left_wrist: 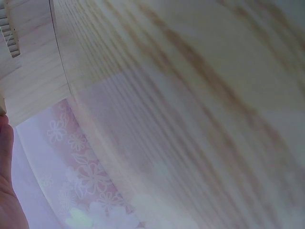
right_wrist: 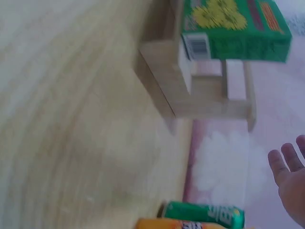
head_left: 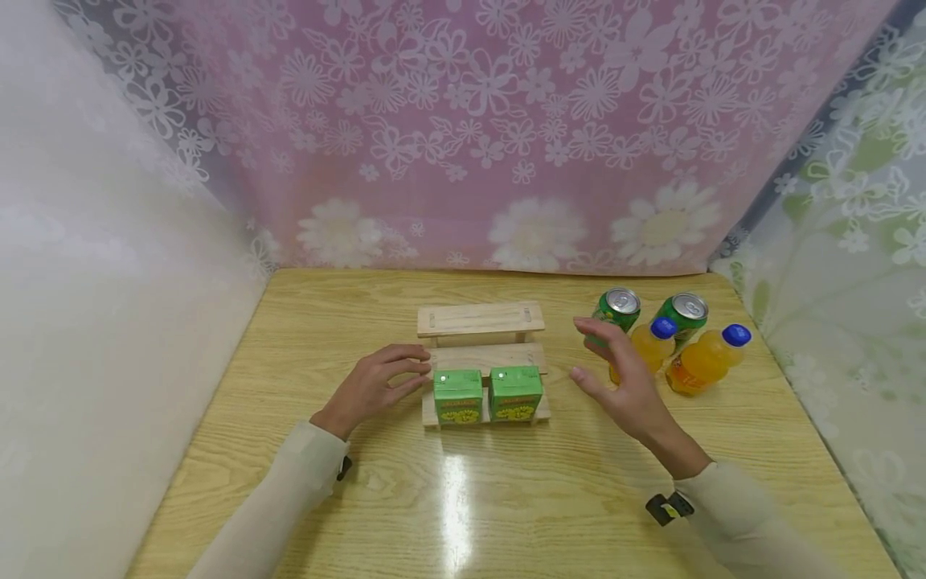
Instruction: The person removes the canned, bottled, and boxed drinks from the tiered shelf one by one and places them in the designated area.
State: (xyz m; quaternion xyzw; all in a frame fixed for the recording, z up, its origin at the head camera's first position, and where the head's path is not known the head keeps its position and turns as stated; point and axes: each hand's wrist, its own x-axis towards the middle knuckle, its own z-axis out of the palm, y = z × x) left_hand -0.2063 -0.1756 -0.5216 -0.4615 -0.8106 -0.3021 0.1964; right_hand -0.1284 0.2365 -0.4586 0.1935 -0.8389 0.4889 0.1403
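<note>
A small stepped wooden rack [head_left: 480,319] stands mid-table in the head view. Two green drink cartons [head_left: 458,397] [head_left: 515,394] with yellow flower pictures stand side by side on its lowest step. My left hand [head_left: 376,388] is at the rack's left end, its extended fingertips right at the middle step's edge. Between the rack and the drinks, my right hand [head_left: 624,388] hovers with thumb and fingers spread, holding nothing. In the right wrist view, one green carton [right_wrist: 236,28] sits on the rack, and the right hand [right_wrist: 291,179] shows at the right edge.
Right of the rack are two green cans [head_left: 620,302] [head_left: 689,307] and two orange drink bottles with blue caps [head_left: 653,347] [head_left: 703,363]. My right hand partly covers the nearer can and bottle. A pink flowered cloth [head_left: 463,161] hangs behind the wooden table [head_left: 347,523].
</note>
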